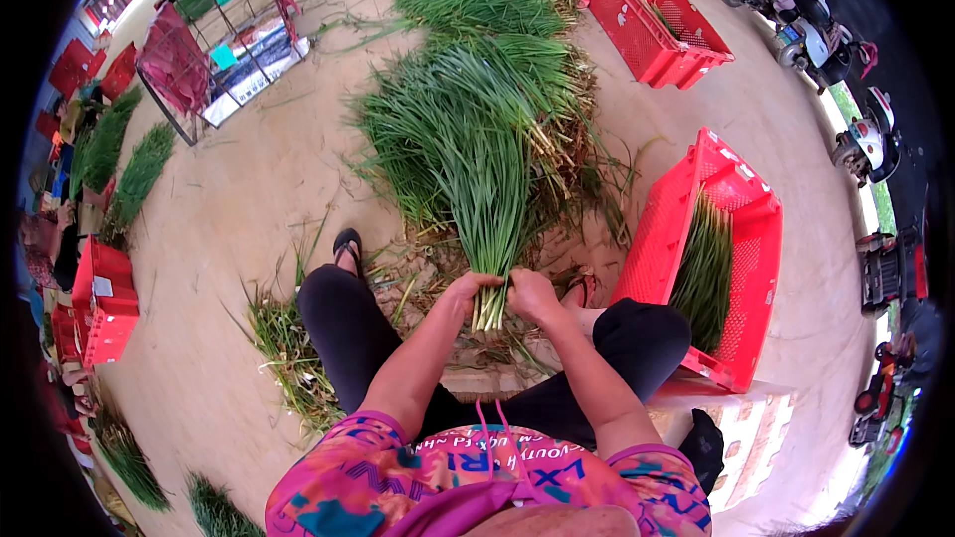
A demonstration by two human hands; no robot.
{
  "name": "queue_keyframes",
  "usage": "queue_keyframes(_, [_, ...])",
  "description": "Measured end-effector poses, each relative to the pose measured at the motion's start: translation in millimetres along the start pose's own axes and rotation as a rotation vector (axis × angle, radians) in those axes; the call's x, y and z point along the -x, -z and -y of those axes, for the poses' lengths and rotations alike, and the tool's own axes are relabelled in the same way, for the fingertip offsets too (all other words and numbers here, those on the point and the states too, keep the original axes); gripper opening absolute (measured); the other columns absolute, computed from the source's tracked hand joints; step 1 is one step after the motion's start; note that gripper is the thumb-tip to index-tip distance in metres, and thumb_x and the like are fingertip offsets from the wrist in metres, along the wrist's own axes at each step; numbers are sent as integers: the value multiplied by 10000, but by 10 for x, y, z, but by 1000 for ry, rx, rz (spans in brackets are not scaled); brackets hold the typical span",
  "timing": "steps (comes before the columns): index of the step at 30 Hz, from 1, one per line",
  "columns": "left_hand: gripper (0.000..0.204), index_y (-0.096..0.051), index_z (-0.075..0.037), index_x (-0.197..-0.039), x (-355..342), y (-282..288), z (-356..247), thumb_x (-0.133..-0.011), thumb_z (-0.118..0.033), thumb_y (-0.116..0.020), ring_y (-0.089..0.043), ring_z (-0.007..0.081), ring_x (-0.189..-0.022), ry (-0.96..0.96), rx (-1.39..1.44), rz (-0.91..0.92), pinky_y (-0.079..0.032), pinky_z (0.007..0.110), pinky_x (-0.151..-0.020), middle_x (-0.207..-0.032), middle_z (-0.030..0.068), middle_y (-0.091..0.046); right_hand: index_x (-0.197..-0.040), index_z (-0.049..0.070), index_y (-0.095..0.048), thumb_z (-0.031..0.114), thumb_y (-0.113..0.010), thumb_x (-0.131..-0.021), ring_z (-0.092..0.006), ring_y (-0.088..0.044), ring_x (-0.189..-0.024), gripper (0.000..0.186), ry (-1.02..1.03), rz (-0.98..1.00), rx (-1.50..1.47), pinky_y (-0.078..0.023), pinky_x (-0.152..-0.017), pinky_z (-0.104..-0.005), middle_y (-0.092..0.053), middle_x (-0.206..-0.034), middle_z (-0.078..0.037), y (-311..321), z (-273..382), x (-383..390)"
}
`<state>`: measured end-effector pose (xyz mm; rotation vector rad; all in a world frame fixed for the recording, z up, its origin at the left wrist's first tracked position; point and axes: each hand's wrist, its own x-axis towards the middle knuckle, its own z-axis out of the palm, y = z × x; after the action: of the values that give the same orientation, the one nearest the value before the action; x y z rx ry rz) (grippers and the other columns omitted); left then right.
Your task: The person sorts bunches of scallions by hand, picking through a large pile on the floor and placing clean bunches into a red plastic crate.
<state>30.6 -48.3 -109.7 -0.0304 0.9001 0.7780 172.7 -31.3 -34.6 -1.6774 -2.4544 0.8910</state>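
Note:
Between my knees I hold a bunch of long green chives [492, 201], its leaves fanning away from me and its pale stem ends toward me. My left hand [464, 290] is closed round the left side of the stems, with its fingers partly hidden behind them. On the other side my right hand [531, 294] grips the same bunch, a little above the cut ends. The leaf tips rest over a large heap of chives [413, 174] on the ground ahead.
By my right knee stands a red crate [758, 283] with chives [704, 268] inside; another red crate [662, 35] is farther off. Trimmed scraps [293, 363] lie left of my leg. A metal-framed rack [179, 65] stands far left, parked scooters [865, 144] far right.

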Motion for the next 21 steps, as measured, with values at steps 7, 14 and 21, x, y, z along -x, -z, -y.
queue_keyframes(7, [255,-547,8,-905,725,6,-62,-654,23,-589,-577,209,-570,-124,-338,44,-494,323,-534,-715,109,-592,-824,-3,-611,111,-501,-659,-310,-575,-758,228,408,400,-66,-455,-686,-370,-598,-779,-175,421,280,15])
queue_keyframes(14, [277,-532,14,-919,1789,182,-872,-657,38,-617,-567,185,-608,-364,-835,144,-468,291,-548,-763,109,-582,-811,16,-608,134,-547,-690,-283,-570,-724,180,340,125,-258,-447,-663,-348,-596,-783,-154,1046,59,12])
queue_keyframes(21, [278,-543,35,-857,2582,-48,-1204,-592,-9,-612,-553,187,-617,-331,-815,127,-463,297,-560,-738,116,-565,-755,9,-604,138,-570,-698,-226,-559,-607,145,228,-405,-523,-434,-576,-315,-587,-675,-121,1492,-274,-9])
